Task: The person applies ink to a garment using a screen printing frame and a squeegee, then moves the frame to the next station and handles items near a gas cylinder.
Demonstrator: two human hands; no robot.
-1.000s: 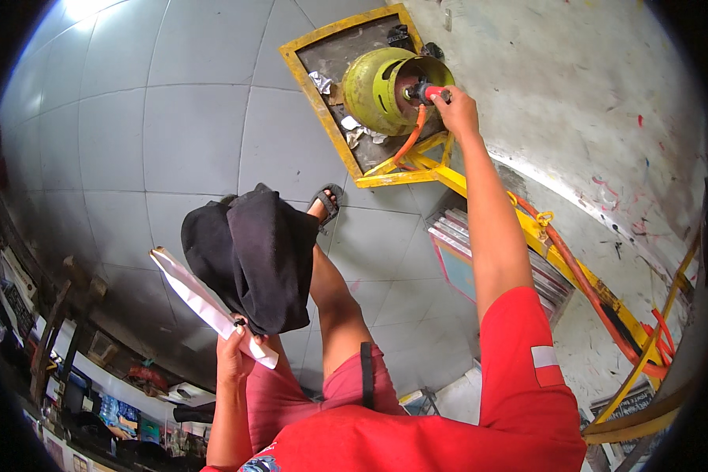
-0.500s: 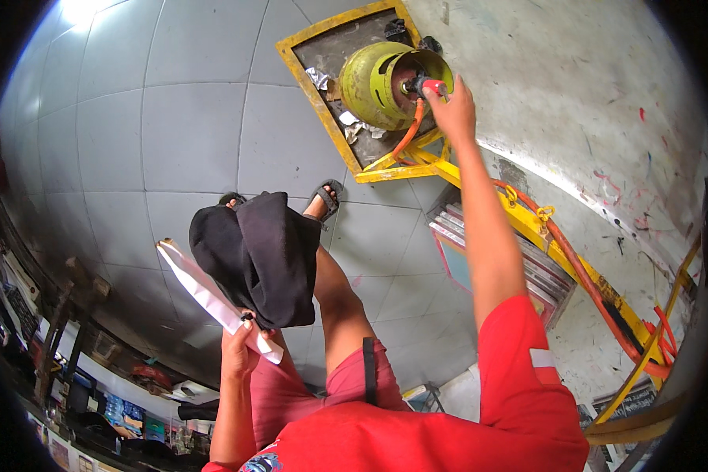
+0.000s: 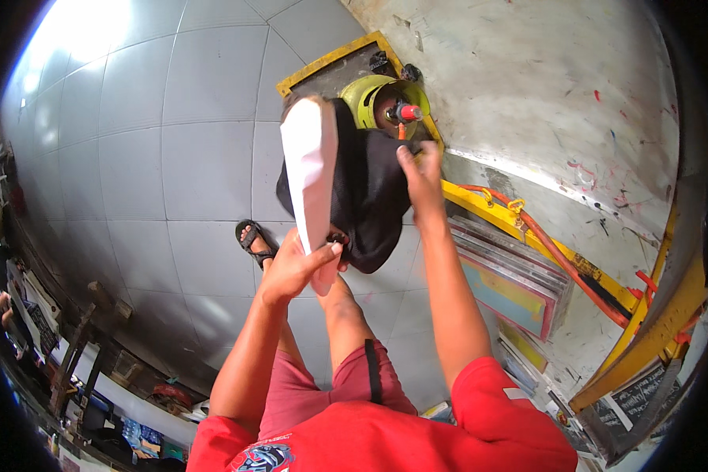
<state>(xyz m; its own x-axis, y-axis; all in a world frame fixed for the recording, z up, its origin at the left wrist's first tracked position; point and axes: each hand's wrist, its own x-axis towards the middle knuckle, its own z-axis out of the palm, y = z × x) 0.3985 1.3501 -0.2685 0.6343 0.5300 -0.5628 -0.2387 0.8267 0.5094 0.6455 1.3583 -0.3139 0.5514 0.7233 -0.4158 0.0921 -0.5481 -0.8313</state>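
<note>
My left hand (image 3: 295, 267) is closed around the lower end of a long white sheet-like piece (image 3: 307, 169) and the edge of a black cloth (image 3: 370, 189). A small dark thing shows by its thumb; I cannot make out what it is. At the cloth's upper right edge is my right hand (image 3: 425, 185), its blurred thumb and fingers closed on the cloth. Just beyond stands a yellow-green gas cylinder (image 3: 359, 96), partly covered by the cloth. A regulator with a red knob (image 3: 409, 113) and an orange hose sits on its top.
The cylinder stands on a yellow-framed platform (image 3: 322, 71). From there a yellow beam (image 3: 511, 212) runs right with an orange hose (image 3: 554, 244) along it. Flat framed panels (image 3: 511, 283) lean below the beam. A stained pale wall (image 3: 543, 94) is at the right.
My right hand has left the regulator and come down to the black cloth. My left hand has lifted the cloth and white piece up and right, toward the cylinder.
</note>
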